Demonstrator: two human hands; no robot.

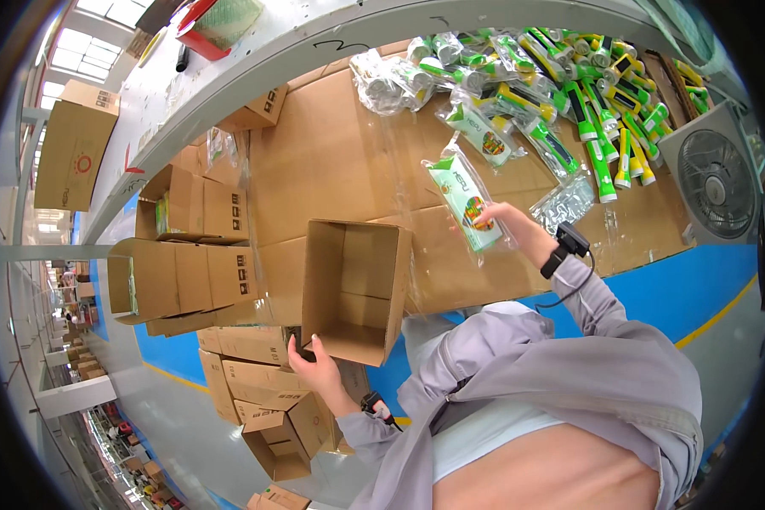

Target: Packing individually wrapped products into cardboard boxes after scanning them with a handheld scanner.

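Observation:
In my right hand (493,223) is a green-and-white packet (463,197) in a clear plastic bag, gripped at its near end above the cardboard-covered table. My left hand (316,371) has its thumb and forefinger apart at the near left corner of an open cardboard carton (354,289); I cannot tell whether they touch it. The carton's inside shows bare brown walls. Beyond my right hand lies a similar bagged packet (487,140), beside a heap of green, white and yellow flashlights (599,110), some in clear bags. An empty-looking clear bag (567,202) lies near my right wrist.
Open cartons (191,276) stand along the table's left side, and more cartons (255,365) are stacked below them. A white shelf (331,59) crosses the far side overhead. A grey fan (716,183) stands at the right end.

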